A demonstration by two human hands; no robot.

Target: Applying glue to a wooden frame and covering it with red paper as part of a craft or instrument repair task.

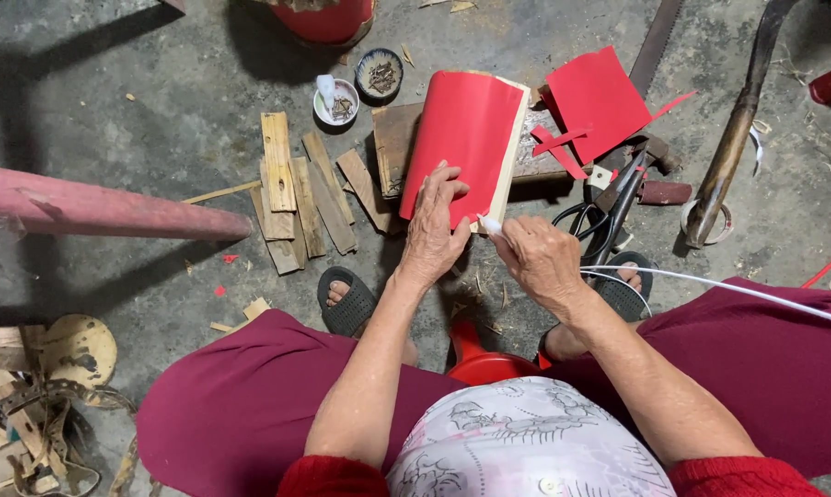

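Note:
A wooden block covered with red paper (pixel 466 138) lies on a dark wooden board (pixel 397 138) on the concrete floor. My left hand (pixel 434 225) presses flat on the near end of the red paper. My right hand (pixel 540 258) is closed around a thin white strip (pixel 710 285) whose tip (pixel 489 224) touches the block's near right corner. The strip trails off to the right across my lap.
Several flat wood slats (pixel 300 193) lie left of the board. Two small bowls (pixel 360 87) sit behind them. Red paper scraps (pixel 595 101), black scissors (pixel 600 216), a hammer (pixel 650 156) and a long tool handle (pixel 733 138) lie right. A pink pole (pixel 103 212) crosses the left.

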